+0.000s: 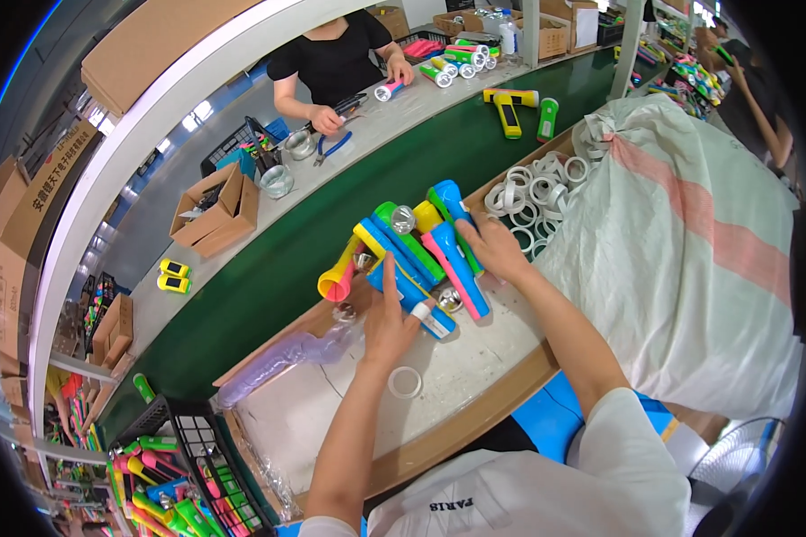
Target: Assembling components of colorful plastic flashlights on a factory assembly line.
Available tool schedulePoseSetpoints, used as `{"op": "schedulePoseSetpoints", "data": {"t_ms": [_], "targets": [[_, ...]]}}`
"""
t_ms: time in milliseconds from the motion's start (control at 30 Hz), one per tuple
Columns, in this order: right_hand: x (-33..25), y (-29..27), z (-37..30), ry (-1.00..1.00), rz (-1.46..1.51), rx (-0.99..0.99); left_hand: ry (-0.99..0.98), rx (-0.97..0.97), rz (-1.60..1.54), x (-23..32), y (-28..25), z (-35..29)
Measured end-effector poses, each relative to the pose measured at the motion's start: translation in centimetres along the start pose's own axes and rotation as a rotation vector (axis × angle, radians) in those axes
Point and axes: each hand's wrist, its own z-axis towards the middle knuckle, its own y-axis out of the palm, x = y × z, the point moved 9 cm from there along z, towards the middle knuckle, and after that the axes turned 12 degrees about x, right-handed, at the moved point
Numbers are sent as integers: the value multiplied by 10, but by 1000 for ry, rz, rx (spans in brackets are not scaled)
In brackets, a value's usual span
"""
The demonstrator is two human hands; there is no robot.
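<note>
**Workshop layout, crowded on every side**

Green belt (pixel 287 268) runs past the far edge of the pale desk (pixel 475 358); the cardboard rim (pixel 475 425) round the latter probably stops things rolling off. Pile of flashlights (pixel 457 268) lies midway along that far edge, bodies slanted across one another, presumably there because both grips reach it easily.

Left grip (pixel 390 322): thumb and index spread, index laid against the pile's near side, nothing seen clasped. Right grip (pixel 494 243): fingers over the pile's right side, beside a blue-and-green flashlight (pixel 448 197); whether closed round anything, cannot tell. Contact from two sides likely steadies the loose stack.

Surroundings: white rings (pixel 514 201) heaped at the far right corner, apparently for easy reach. One loose ring (pixel 391 385) lies flat mid-desk. Black crate (pixel 185 438) of flashlights stands beside the left edge. Co-worker (pixel 331 67) sits across the belt.

Obstructions: bulging white sack (pixel 690 251) crowds the right edge; crumpled purple plastic (pixel 287 356) covers part of the far edge, toward the left corner.
</note>
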Motion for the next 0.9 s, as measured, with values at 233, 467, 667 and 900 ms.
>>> {"op": "schedulePoseSetpoints", "data": {"t_ms": [233,467,667,900], "targets": [[66,-66,-25,-259,-941,199,19,273,-251,6,-33,36],[83,-52,-26,-135,-888,37,-308,-84,79,-29,6,104],[62,-46,-29,-167,-884,36,-351,-67,-157,-66,24,124],[58,-47,-31,-207,-886,125,-166,321,-514,-31,-63,136]]}}
